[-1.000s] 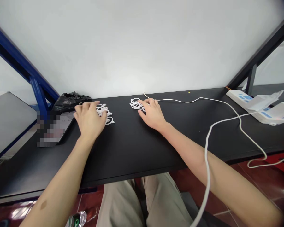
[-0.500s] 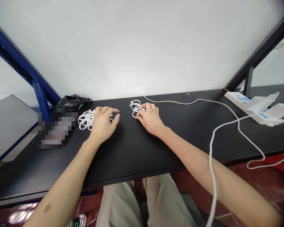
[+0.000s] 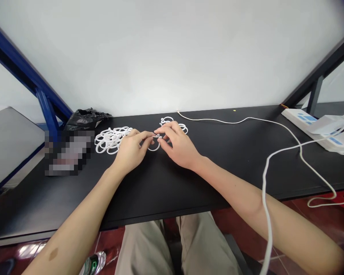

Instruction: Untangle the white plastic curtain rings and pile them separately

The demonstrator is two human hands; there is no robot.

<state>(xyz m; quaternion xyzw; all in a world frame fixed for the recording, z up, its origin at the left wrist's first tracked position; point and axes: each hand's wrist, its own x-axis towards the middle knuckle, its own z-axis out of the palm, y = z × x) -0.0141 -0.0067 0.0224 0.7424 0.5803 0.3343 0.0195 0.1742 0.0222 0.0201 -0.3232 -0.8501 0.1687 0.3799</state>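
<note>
One white ring with a small eyelet, much like a curtain ring (image 3: 153, 150), is between my two hands above the black table (image 3: 166, 187). My left hand (image 3: 133, 149) pinches its upper left side between thumb and fingers. On the eyelet side, my right hand (image 3: 179, 147) has thumb and fingertips closed at the ring; the fingers partly hide the contact. To the left, a heap of similar white rings (image 3: 107, 140) lies partly behind my left hand. Several more rings (image 3: 168, 118) lie beyond my right hand, which covers part of them.
A crumpled black plastic bag (image 3: 86, 118) lies at the back left, with a blurred-out item before it. A white cable (image 3: 227, 123) runs along the back to the right. White devices (image 3: 312, 130) stand at far right. A second cable (image 3: 265, 191) hangs across my right forearm.
My left hand has moved right from the heap, and my right hand slightly left, so they now meet at one ring. The view has shifted slightly.
</note>
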